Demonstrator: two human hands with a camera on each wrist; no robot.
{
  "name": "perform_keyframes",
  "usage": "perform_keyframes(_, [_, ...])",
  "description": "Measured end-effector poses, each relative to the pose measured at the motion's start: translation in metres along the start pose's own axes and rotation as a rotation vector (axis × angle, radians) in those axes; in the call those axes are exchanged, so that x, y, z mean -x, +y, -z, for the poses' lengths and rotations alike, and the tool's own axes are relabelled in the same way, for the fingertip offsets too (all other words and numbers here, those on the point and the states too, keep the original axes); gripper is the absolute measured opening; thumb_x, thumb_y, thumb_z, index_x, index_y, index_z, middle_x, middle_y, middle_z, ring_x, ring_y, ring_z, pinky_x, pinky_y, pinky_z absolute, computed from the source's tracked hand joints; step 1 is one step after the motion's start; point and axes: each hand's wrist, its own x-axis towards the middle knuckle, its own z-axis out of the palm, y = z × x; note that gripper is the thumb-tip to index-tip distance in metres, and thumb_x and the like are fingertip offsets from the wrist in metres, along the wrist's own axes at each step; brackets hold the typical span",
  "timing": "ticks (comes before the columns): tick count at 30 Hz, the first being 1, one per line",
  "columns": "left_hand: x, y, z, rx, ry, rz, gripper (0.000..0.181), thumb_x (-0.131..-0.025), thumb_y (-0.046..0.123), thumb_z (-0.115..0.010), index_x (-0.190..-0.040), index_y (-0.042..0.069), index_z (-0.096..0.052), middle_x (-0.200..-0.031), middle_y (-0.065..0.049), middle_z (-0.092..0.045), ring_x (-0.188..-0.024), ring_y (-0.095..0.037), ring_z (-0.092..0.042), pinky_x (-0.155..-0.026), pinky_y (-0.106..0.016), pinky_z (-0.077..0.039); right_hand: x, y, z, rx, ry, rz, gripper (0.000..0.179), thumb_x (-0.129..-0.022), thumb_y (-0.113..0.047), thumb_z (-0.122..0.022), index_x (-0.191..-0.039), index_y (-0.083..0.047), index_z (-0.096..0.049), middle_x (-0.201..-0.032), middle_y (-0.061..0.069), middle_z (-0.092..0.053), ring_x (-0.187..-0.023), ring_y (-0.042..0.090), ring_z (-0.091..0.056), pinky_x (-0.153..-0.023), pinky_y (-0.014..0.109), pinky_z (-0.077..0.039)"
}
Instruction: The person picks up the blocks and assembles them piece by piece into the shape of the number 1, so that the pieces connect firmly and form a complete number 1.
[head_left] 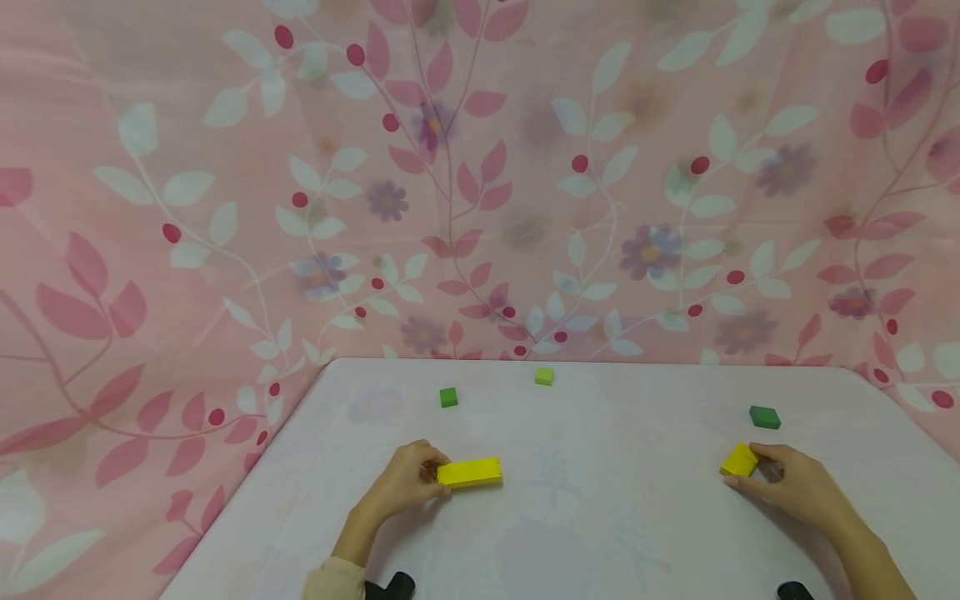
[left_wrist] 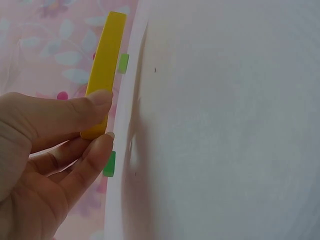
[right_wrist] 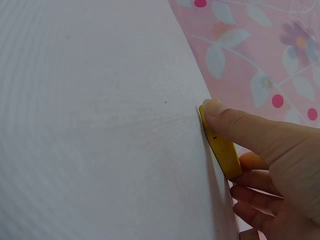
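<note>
A long yellow block [head_left: 470, 472] is pinched at its left end by my left hand [head_left: 408, 479], between thumb and fingers. In the left wrist view the same yellow block [left_wrist: 105, 55] appears held off the white surface, its far end free. Over on the right, my right hand [head_left: 798, 483] grips a shorter yellow block [head_left: 738, 460] by its sides. The right wrist view shows that yellow block [right_wrist: 221, 145] on or close to the tabletop, with the thumb on its near face; whether it touches the table I cannot tell.
On the white table [head_left: 540, 517], a green block [head_left: 448, 397] and a light green block [head_left: 543, 377] lie toward the back. A darker green block [head_left: 765, 417] lies just beyond my right hand. A pink floral cloth [head_left: 510, 208] hangs behind the table's far edge.
</note>
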Motion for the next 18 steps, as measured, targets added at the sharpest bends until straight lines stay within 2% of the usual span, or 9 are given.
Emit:
perform_keyframes(9, [-0.0041, 0.0061, -0.0027, 0.017, -0.013, -0.029, 0.029, -0.069, 0.004, -0.081, -0.094, -0.005, -0.069, -0.08, -0.005, -0.058, -0.071, -0.013, -0.052, -0.063, -0.021, -0.049, 0.0003, 0.0007, -0.0008, 0.003, 0.015, 0.017, 0.083, -0.076, -0.049, -0.073, -0.12, 0.017, -0.051, -0.118, 0.04, -0.05, -0.107, 0.056, -0.044, -0.086, 0.066, -0.038])
perform_keyframes(18, [-0.0103, 0.0096, -0.0092, 0.02, -0.018, -0.05, 0.029, -0.069, 0.004, -0.082, -0.093, -0.004, -0.07, -0.08, -0.005, -0.059, -0.071, -0.011, -0.053, -0.063, -0.021, -0.05, -0.0004, 0.001, -0.0011, -0.008, -0.008, -0.004, 0.084, -0.077, -0.05, -0.072, -0.122, 0.017, -0.05, -0.12, 0.04, -0.048, -0.108, 0.056, -0.043, -0.086, 0.066, -0.038])
